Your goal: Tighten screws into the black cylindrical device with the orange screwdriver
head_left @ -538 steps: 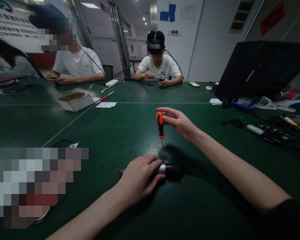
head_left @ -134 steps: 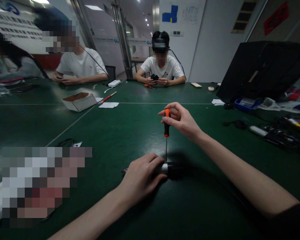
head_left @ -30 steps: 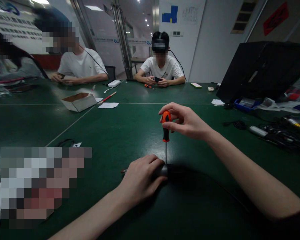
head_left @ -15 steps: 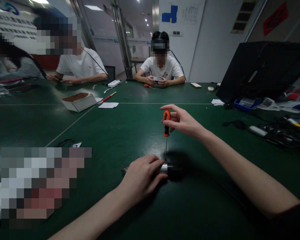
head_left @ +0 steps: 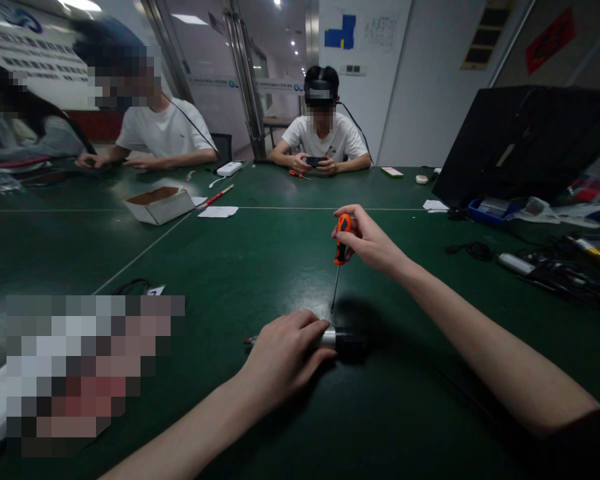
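My left hand (head_left: 293, 350) is wrapped over a silver and black cylindrical tool (head_left: 350, 340), which lies on the green table (head_left: 220, 267). A cord runs from the tool's black end toward the lower right. In my right hand (head_left: 363, 237) is an orange and black screwdriver (head_left: 343, 243), gripped by its handle. Its shaft points down and slants slightly, with the tip just above the silver part of the tool, apart from it.
A white open box (head_left: 163, 207) and papers (head_left: 219, 212) lie farther back left. At the right are a black case (head_left: 525, 147), a blue tray (head_left: 490, 210) and tangled cables (head_left: 555, 273). People (head_left: 323, 137) sit across the table. The lower left is pixelated.
My right hand has lifted the screwdriver slightly up and to the right. Its tip has come away from the tool, and the shaft now tilts. My left hand keeps its place.
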Demonstrator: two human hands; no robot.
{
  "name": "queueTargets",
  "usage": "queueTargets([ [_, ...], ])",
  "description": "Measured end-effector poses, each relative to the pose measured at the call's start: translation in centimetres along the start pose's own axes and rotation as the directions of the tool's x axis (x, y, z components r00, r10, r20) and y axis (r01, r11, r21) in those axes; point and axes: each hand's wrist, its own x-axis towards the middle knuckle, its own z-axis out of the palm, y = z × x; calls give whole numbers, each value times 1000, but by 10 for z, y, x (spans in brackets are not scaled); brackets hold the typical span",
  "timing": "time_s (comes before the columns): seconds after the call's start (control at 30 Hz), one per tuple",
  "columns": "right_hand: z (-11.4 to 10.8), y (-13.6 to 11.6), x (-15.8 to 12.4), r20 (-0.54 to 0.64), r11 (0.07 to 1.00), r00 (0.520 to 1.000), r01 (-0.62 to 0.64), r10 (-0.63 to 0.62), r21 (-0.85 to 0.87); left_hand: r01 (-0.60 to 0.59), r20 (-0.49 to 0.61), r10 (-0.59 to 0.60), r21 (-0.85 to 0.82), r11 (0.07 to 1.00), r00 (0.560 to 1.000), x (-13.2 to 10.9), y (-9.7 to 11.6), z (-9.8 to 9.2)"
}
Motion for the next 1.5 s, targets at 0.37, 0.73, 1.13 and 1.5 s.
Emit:
queueTargets([
  [0.37, 0, 12, -2, -110, 958, 992, 32, -66, -284, -1, 4, 2, -3, 1000, 1000, 0, 0, 0],
  [0.73, -5, -39, -24, -13, 816, 985, 134, -170, -562, -25, -16, 24, -25, 999, 1000, 0, -2, 0],
  [1.13, 9, -34, -156, 235, 643, 841, -163, 487, -749, -229, -87, 218, -135, 964, 972, -5, 8, 12],
  [1.5, -128, 22, -251, -447, 370, 721, -671, 529, -643, -201, -91, 191, -115, 973, 977, -5, 4, 5],
])
